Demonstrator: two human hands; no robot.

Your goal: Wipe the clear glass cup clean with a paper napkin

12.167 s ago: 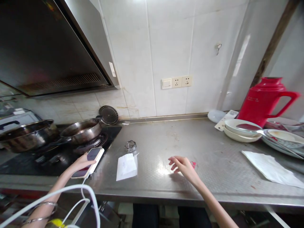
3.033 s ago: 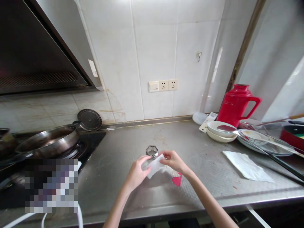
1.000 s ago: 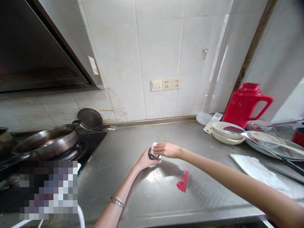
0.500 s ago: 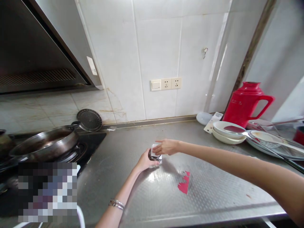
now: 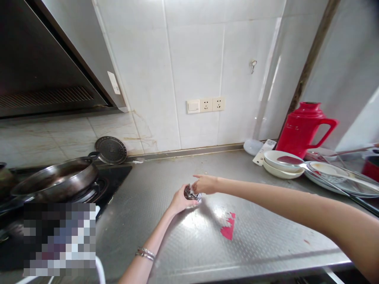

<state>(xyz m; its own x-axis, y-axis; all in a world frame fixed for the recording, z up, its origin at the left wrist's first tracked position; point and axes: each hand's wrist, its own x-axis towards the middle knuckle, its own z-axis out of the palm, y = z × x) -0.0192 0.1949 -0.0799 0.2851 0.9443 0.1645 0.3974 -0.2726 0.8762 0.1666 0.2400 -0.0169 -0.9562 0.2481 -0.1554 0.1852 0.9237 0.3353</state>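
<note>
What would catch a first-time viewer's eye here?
Probably the bright red flask with its big handle, standing at the back right behind stacked bowls. Next, the torn red scrap on the bare metal counter, just in front of the left hand and right hand, which meet at a small faceted glass.

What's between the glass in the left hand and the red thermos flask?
Head view: the right hand, fingers at the mouth of the glass, then steel countertop, then two stacked bowls in front of the red thermos flask.
</note>
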